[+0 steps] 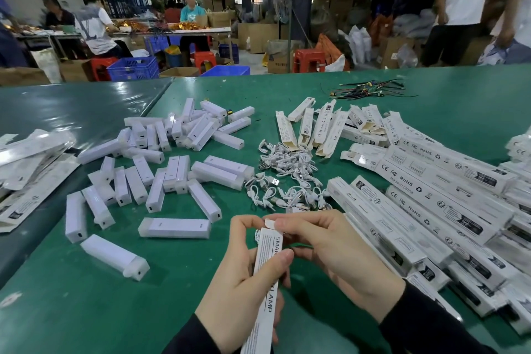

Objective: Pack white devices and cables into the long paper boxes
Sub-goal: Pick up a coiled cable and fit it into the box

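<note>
A long white paper box (265, 273) printed "SMART LAMP" stands nearly upright at the bottom centre. My left hand (244, 282) grips its middle. My right hand (330, 253) pinches the flap at its top end, where a bit of white cable shows. Several white devices (172, 164) lie scattered on the green table to the left. A heap of coiled white cables (284, 178) lies just beyond my hands. Open long boxes (316, 129) lie behind the cables, and closed boxes (431, 198) are piled at the right.
The green table (86, 296) has a seam toward the left, with flat packaging (28, 175) at the left edge. Black and coloured wire ties (370, 90) lie at the far side. People work at tables behind, among blue crates, red stools and cartons.
</note>
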A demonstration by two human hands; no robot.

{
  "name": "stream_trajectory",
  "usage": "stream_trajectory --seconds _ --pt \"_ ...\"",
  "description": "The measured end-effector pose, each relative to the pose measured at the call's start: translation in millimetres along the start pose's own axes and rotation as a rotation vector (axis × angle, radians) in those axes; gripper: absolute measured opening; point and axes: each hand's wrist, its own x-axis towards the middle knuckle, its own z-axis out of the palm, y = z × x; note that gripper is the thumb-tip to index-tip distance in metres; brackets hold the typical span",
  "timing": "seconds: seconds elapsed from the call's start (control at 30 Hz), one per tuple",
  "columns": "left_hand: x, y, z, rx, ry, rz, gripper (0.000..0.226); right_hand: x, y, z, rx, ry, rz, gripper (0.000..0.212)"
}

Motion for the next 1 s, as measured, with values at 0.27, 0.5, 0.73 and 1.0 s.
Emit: stream_trajectory --seconds 0.27,0.5,0.73,1.0 --pt "-0.2 -2.7 0.6 0.027 0.024 -0.046 0.032 0.4 4.1 -1.3 -0.121 -0.017 -0.02 0.014" --pt "0.4 -0.7 -0.5 0.036 0.083 -0.03 0.036 0.7 6.0 -0.9 -0.327 -0.053 -0.212 0.026" --pt "3.0 0.2 2.4 0.034 0.178 -0.012 0.044 -1.6 11.1 4.3 -0.435 -0.03 -0.291 0.022" --pt "8.2 19.9 -18.9 -0.26 0.629 0.209 0.015 -18.4 19.1 33.1 -0.194 -0.312 0.083 0.037"
